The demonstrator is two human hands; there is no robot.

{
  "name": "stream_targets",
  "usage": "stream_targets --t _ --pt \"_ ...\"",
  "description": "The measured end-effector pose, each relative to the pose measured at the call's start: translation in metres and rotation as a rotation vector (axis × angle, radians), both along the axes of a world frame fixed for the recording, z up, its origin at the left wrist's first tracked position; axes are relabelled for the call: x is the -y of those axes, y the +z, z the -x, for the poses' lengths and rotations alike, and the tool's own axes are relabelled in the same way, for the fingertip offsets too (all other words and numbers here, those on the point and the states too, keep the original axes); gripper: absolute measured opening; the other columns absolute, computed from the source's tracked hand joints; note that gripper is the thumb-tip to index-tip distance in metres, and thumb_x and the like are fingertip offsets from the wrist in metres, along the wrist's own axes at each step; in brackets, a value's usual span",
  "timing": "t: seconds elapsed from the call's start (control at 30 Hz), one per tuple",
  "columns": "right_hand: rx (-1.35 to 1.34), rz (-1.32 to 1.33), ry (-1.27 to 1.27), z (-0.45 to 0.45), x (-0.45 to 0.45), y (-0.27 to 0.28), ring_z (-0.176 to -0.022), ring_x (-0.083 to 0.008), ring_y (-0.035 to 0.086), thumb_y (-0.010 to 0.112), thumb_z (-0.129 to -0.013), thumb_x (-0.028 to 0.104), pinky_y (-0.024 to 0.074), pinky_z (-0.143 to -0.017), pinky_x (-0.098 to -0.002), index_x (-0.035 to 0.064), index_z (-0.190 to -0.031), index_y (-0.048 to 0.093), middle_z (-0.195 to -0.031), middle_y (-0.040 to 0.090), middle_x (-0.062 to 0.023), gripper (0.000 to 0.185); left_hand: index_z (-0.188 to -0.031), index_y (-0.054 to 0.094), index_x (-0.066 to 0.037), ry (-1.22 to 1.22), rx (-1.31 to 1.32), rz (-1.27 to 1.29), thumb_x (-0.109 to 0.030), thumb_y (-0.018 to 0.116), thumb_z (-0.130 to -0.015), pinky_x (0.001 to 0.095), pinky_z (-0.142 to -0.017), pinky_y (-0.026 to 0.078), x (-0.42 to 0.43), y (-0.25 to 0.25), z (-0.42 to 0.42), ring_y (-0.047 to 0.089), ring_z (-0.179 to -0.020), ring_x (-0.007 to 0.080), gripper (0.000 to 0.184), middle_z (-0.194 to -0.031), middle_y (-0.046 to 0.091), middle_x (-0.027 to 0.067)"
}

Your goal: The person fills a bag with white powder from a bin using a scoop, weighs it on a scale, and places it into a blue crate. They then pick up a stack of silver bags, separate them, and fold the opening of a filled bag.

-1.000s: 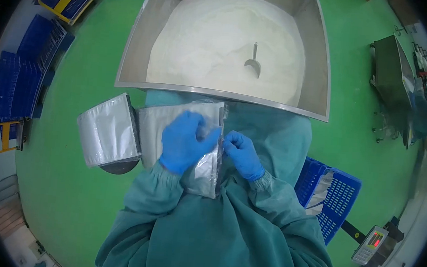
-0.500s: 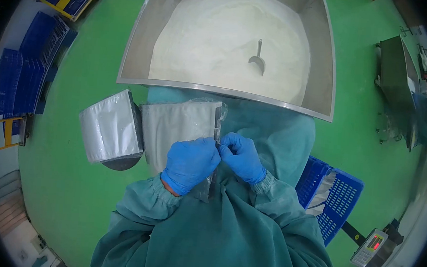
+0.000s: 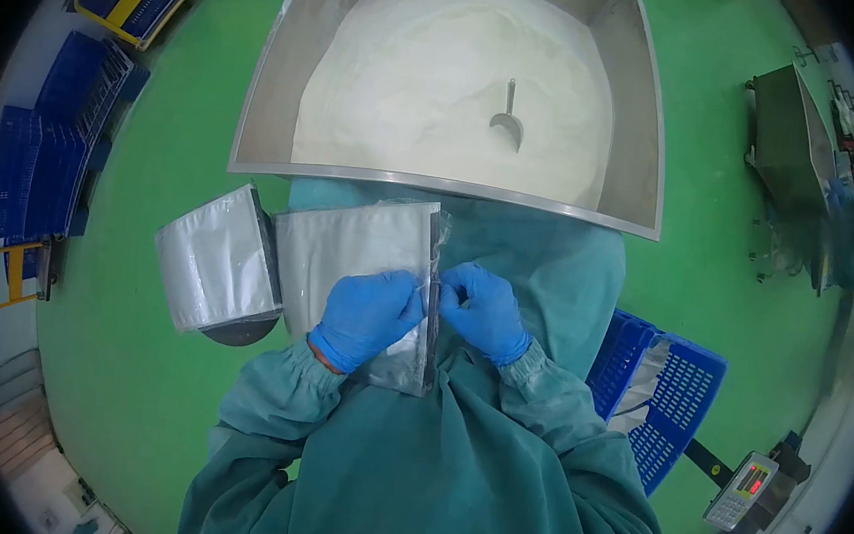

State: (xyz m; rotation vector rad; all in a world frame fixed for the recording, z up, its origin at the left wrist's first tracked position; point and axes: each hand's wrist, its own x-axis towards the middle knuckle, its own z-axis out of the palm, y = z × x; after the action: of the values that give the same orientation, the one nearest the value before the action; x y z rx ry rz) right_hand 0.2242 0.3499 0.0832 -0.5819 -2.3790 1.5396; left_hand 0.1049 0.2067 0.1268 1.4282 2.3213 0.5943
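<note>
The silver pack [image 3: 335, 230] lies across the person's lap, below the tub [image 3: 444, 184]. The left hand [image 3: 366, 314] lies over it, its grip closed on the right edge; the right hand [image 3: 485, 314], just beside, pinches the same edge, fingertips partly hidden. Left of the pack sits a second pack [image 3: 219, 263] on a dark seat [image 3: 243, 332]. A scoop [image 3: 508, 123] stands in the tub's powder [image 3: 422, 76]; a blue crate [image 3: 678, 397] is at right.

Lettering and numerals: none we can read.
At 4 o'clock we note red lit digits on the display [image 3: 753, 480] of a keypad unit [image 3: 741, 492], too small to resolve; likewise its key markings [image 3: 727, 511] and the round mark [image 3: 715, 470] on the dark bar [image 3: 701, 457] adjoining.
</note>
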Motion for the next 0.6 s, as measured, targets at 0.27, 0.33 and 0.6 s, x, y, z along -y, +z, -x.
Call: stream_targets --t 0.27,0.33,0.6 --pt "0.018 0.058 0.027 -0.004 0.003 -0.001 -0.061 -0.0304 0.054 0.063 -0.076 0.008 0.0454 -0.058 -0.0375 0.003 -0.078 0.055 -0.071 0.054 -0.0147 0.009 -0.081 0.059 -0.011 0.037 -0.408 0.09 -0.021 0.062 -0.079 0.0369 -0.051 0.045 -0.01 0.013 -0.019 0.057 -0.06 0.0232 0.01 -0.07 0.053 0.0059" --pt "0.018 0.071 0.018 -0.004 0.004 -0.002 -0.061 -0.0282 0.055 0.062 -0.077 0.008 0.0456 -0.058 -0.036 0.0028 -0.078 0.055 -0.071 0.056 -0.0143 0.009 -0.082 0.059 -0.011 0.013 -0.469 0.206 -0.02 0.062 -0.079 0.0363 -0.051 0.046 -0.012 0.017 -0.022 0.057 -0.06 0.0227 0.01 -0.07 0.053 0.0059" --pt "0.124 0.419 -0.126 -0.003 0.01 0.004 -0.064 -0.0117 0.059 0.067 -0.085 0.018 0.0492 -0.06 -0.0289 0.0011 -0.08 0.056 -0.074 0.063 -0.0078 0.021 -0.086 0.057 -0.006 0.225 0.019 -0.044 -0.014 0.056 -0.082 0.0426 -0.06 0.046 -0.008 -0.011 -0.019 0.06 -0.068 0.0318 0.009 -0.078 0.058 0.0139"
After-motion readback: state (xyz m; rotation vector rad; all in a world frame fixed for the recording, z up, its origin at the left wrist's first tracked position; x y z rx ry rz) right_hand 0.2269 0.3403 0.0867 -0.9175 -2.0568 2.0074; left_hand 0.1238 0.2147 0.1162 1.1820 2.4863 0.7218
